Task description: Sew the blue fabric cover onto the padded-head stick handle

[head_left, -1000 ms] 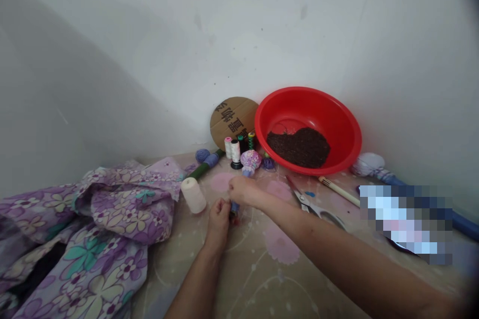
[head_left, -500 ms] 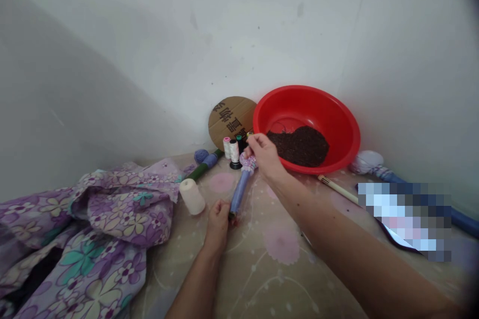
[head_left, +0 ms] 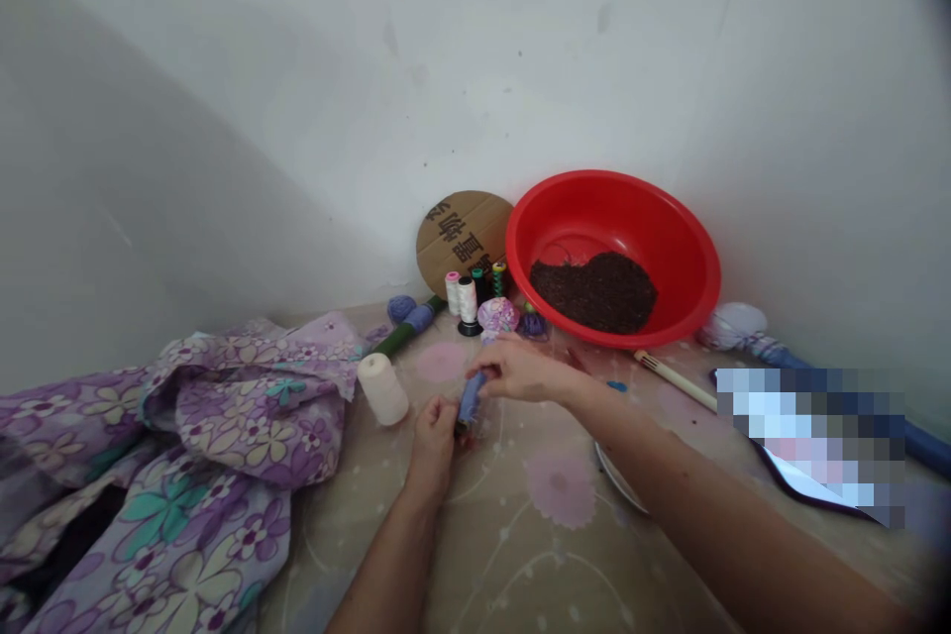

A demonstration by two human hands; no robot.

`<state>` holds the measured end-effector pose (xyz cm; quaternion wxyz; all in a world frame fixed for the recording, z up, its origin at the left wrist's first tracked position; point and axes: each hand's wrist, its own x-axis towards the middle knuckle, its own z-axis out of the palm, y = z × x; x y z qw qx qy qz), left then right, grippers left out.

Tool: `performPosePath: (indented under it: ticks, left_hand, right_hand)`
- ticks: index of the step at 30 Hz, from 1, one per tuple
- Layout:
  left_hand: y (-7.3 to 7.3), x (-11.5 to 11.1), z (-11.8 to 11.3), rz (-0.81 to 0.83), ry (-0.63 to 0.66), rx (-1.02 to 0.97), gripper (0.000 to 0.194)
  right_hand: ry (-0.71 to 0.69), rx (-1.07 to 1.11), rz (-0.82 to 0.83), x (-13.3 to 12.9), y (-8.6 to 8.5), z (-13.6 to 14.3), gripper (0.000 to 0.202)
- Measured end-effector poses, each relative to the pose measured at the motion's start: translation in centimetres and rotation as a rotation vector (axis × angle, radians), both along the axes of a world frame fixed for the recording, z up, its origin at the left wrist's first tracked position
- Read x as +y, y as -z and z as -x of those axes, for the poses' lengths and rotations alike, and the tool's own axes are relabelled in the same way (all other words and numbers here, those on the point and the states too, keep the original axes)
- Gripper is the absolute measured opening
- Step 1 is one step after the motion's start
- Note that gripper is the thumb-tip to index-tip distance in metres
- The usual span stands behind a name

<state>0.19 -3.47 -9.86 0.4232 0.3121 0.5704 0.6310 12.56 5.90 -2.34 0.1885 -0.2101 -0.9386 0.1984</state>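
- Blue-wrapped rod (head_left: 471, 399) slants away over the patterned tabletop (head_left: 561, 580), just right of the left hand (head_left: 435, 424), long axis pointing toward the floral knob (head_left: 498, 315).
- Right hand (head_left: 512, 369) arches across its shaft from the right, fingers narrowed; I cannot tell whether they grip.
- Left fingers, curled, sit nearest the lower end; I cannot tell whether they hold it.

Right of centre in my view I see a red basin (head_left: 694, 258) with a dark brown heap (head_left: 598, 292) inside; beside it, mid-frame, a cardboard disc (head_left: 461, 233) leans on the wall (head_left: 461, 40). Bunched flowered cloth (head_left: 185, 475) fills my lower left; a pale stick (head_left: 682, 378) lies below the basin.
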Motion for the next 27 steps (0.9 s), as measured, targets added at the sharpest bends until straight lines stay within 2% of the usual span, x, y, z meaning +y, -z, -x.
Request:
performPosePath:
  ticks: [3, 6, 8, 10, 14, 21, 27]
  left_hand:
    - [0.1, 0.1, 0.1, -0.014, 0.003, -0.009, 0.022]
    - [0.2, 0.0, 0.3, -0.018, -0.005, -0.038, 0.021]
    - [0.2, 0.0, 0.3, -0.004, -0.016, -0.052, 0.02]
    - [0.2, 0.0, 0.3, 0.004, -0.019, -0.062, 0.02]
    - [0.2, 0.0, 0.3, 0.012, -0.022, -0.048, 0.02]
    - [0.3, 0.1, 0.4, -0.007, -0.029, -0.056, 0.02]
    - [0.5, 0.1, 0.4, -0.01, -0.033, -0.053, 0.02]
  right_hand:
    - [-0.041, -0.032, -0.052, -1.0, 0.3, -0.2, 0.02]
    - [0.107, 0.002, 0.015, -1.4, 1.1, -0.5, 0.016]
    - [0.228, 0.046, 0.12, -1.3, 2.1, -0.6, 0.017]
    - [0.273, 0.071, 0.234, -1.1, 3.3, -0.7, 0.018]
    - [0.237, 0.093, 0.441, -1.3, 4.9, -0.6, 0.02]
    - [0.127, 0.218, 0.763, -2.0, 5.5, 0.0, 0.022]
    - [0.216, 0.285, 0.779, -1.8, 5.8, 0.1, 0.012]
